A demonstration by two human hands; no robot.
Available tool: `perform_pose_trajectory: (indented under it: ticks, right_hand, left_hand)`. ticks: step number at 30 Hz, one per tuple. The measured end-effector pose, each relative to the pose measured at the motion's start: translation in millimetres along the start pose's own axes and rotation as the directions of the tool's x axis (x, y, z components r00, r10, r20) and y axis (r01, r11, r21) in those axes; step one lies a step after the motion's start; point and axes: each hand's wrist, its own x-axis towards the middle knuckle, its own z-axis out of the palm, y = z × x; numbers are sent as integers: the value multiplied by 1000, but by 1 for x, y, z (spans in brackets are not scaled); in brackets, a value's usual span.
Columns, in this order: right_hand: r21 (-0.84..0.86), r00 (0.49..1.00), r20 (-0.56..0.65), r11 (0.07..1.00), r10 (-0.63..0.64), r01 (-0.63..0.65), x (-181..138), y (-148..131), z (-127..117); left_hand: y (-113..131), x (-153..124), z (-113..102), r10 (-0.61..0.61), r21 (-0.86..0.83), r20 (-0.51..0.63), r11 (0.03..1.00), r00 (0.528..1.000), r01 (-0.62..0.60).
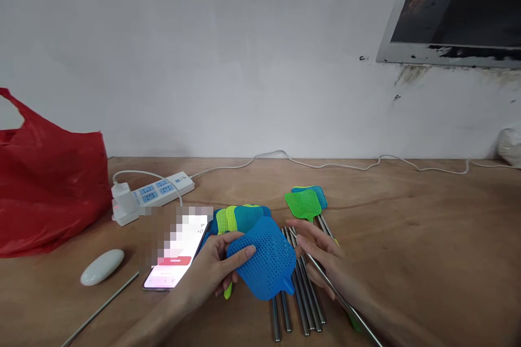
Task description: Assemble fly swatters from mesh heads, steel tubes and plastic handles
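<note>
My left hand [222, 260] is closed on the rim of a blue fly swatter head [266, 257], thumb on top, with the short socket pointing to the lower right. A thin metal rod [350, 309] lies between the thumb and fingers of my right hand [325, 260]; its upper end is near the blue head but apart from the socket. Beneath the hands, several metal rods [303, 298] lie side by side on the table. Behind the held head is a pile of blue, teal and yellow-green swatter heads [248, 218], partly hidden.
A green swatter [303, 204] lies over others behind my right hand. To the left are a lit phone [175, 260], a white mouse-shaped object [102, 267], a single thin rod [101, 308], a power strip [163, 195] and a red plastic bag [52, 190]. A white cable [325, 166] runs along the wall.
</note>
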Motion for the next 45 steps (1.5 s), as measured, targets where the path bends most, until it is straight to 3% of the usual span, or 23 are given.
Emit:
perform_pose_trajectory:
  ticks: [7,17,20,23,30,35,40,45]
  right_hand:
    - [-64,998,56,998,-20,24,-1,-1,7]
    - [-37,999,-41,999,26,-28,-4,-5,11]
    - [-35,998,-60,999,-19,16,-4,-6,12]
    - [-116,994,-73,990,-83,74,-4,-6,10]
    - [-244,998,-36,969,-43,33,-9,-8,5]
    - [-218,988,82,969,134,-114,-10,-7,4]
    - [-85,999,-22,995,49,-51,-5,-4,-1]
    - [-96,998,31,994,46,-43,-5,-7,-1]
  left_hand:
    - [3,-3,1,12,-15,53,1000,999,-11]
    - [3,-2,0,15,-30,51,999,999,-13]
    - [3,-2,1,4,-34,51,999,999,-3]
    - [5,-2,1,9,-26,49,1000,999,-8]
    - [7,-2,1,12,-23,38,1000,999,-11]
    - [4,-1,0,41,-67,-30,997,999,-43]
    - [10,-2,-1,205,-155,-76,964,976,-214]
    - [14,-9,2,151,-12,11,988,988,-151]
